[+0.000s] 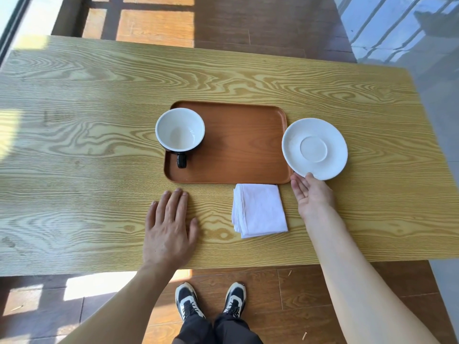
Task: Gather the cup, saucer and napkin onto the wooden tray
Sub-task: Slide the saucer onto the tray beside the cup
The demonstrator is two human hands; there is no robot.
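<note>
A brown wooden tray [238,145] lies in the middle of the table. On its left part stands an empty cup [180,129], white inside, black outside, with its handle pointing toward me. A white saucer [314,148] is just right of the tray, tilted up, and my right hand [311,194] grips its near rim with the thumb on top. A folded white napkin [259,209] lies on the table just in front of the tray's near right corner. My left hand [170,227] rests flat on the table in front of the tray, fingers spread, holding nothing.
The light wooden table [87,120] stretches wide to the left and right of the tray. Its near edge runs just behind my left wrist. My shoes [211,301] stand on the wooden floor below.
</note>
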